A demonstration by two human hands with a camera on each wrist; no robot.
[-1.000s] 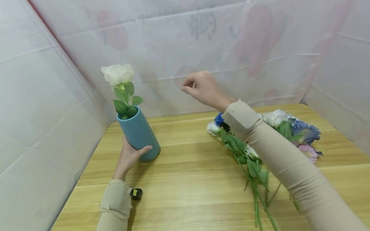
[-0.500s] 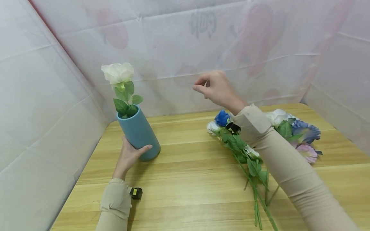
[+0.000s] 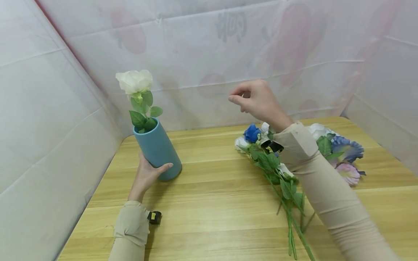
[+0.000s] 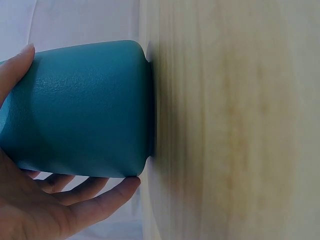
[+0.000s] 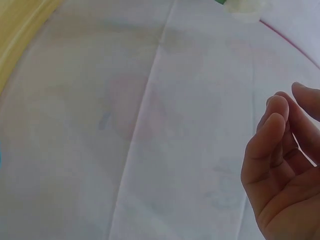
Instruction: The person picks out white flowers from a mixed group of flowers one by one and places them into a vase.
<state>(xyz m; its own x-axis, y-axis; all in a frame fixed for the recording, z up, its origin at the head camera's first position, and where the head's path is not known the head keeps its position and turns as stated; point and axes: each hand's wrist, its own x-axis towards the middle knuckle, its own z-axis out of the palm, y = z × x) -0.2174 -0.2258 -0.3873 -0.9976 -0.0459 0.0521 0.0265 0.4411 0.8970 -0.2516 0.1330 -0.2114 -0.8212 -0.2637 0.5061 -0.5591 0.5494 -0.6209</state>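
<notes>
A blue vase (image 3: 158, 150) stands on the wooden table, with a white rose (image 3: 134, 82) and its green leaves rising out of its mouth. My left hand (image 3: 147, 175) grips the lower part of the vase. In the left wrist view the thumb lies on one side of the vase (image 4: 82, 110) and the fingers on the other. My right hand (image 3: 256, 98) is raised above the back of the table, its fingers loosely bent. Nothing shows between thumb and fingers of the right hand (image 5: 287, 170) in the right wrist view.
Right of the middle lie several flowers: a blue rose (image 3: 252, 133), white roses (image 3: 242, 143) and long green stems (image 3: 290, 221). Farther right are a blue-purple flower (image 3: 347, 148) and a pink flower (image 3: 348, 174). Printed white sheets (image 3: 196, 47) wall the wooden table (image 3: 209, 203) in.
My right hand has moved to the right, away from the vase, and the blue rose has come into sight below its wrist. The left hand and vase have not visibly moved.
</notes>
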